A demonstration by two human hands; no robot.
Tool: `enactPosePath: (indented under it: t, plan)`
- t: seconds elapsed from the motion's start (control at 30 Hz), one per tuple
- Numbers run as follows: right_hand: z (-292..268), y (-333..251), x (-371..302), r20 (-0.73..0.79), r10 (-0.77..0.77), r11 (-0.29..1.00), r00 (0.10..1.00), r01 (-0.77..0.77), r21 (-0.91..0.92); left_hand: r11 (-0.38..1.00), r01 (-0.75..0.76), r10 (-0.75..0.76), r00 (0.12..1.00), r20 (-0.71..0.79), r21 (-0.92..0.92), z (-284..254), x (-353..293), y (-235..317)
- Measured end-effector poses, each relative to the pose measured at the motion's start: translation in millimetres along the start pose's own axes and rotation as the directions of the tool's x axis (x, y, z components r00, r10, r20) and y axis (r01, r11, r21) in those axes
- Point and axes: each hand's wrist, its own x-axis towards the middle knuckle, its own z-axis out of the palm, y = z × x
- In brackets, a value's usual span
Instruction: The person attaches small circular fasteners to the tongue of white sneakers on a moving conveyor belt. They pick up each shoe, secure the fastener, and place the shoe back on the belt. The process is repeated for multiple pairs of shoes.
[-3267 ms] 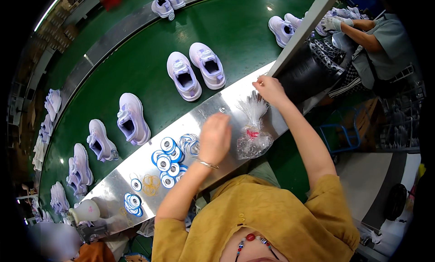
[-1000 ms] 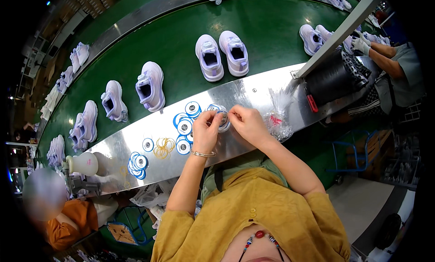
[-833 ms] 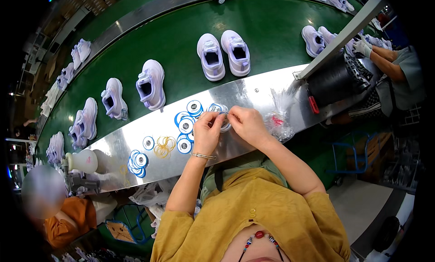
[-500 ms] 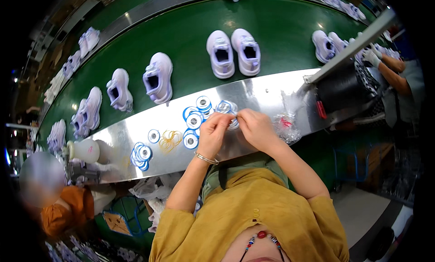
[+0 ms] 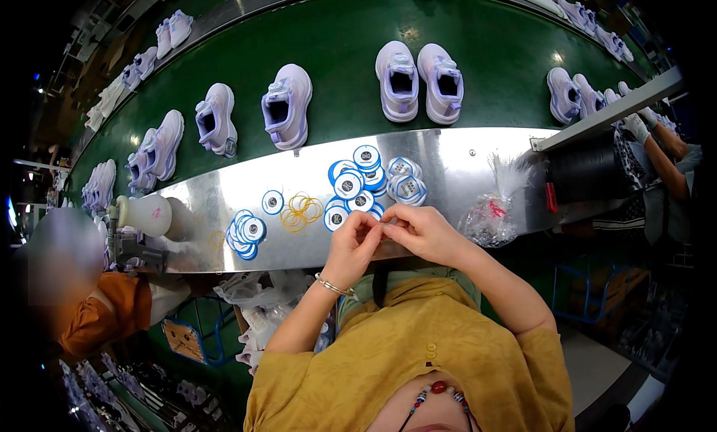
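My left hand (image 5: 352, 244) and my right hand (image 5: 424, 234) meet at the fingertips over the near edge of the metal ledge. Both are closed in a pinch; whatever sits between the fingers is too small to make out. Just beyond them lies a spread pile of round white tags with blue rims (image 5: 348, 185), and beside it a group of greyish round tags (image 5: 407, 190). Left of the pile are thin yellow loops (image 5: 302, 212), a single round tag (image 5: 272, 202) and a smaller stack of blue-rimmed tags (image 5: 246, 235).
White-and-lilac sneakers (image 5: 398, 82) stand along the green conveyor belt (image 5: 340, 51). A clear plastic bag with red bits (image 5: 489, 219) lies right of my hands. A whitish container (image 5: 149, 215) stands at the ledge's left end. A slanted metal bar (image 5: 609, 111) and another person's gloved hands (image 5: 636, 126) are at right.
My joined hands have drawn back toward my body, away from the tags, uncovering more of the greyish ones. The whole view has shifted a little, and both hands stay pinched.
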Motion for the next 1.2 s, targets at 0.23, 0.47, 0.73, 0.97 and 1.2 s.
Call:
enactPosePath:
  t: [0.23, 0.47, 0.73, 0.97, 1.2]
  plan:
    - [12, 4, 14, -0.065, -0.213, 0.963, 0.975, 0.198, -0.181, 0.985, -0.072, 0.077, 0.997, -0.025, 0.159, -15, 3, 6]
    - [0, 4, 14, -0.119, -0.029, 0.998, 0.992, 0.021, -0.067, 0.855, -0.110, 0.245, 0.947, -0.207, 0.507, -34, 38, 11]
    - [-2, 21, 17, -0.215, -0.060, 0.993, 0.975, 0.036, -0.114, 0.708, 0.041, 0.231, 0.930, -0.287, 0.705, -46, 75, -11]
    - [-10, 20, 16, -0.200, -0.073, 0.980, 0.977, 0.033, -0.198, 0.921, 0.062, 0.054, 0.957, -0.285, 0.384, -65, 74, -21]
    - [-10, 7, 17, -0.247, -0.107, 0.942, 0.963, 0.019, -0.334, 0.938, 0.021, 0.094, 0.945, -0.313, 0.345, -56, 53, -3]
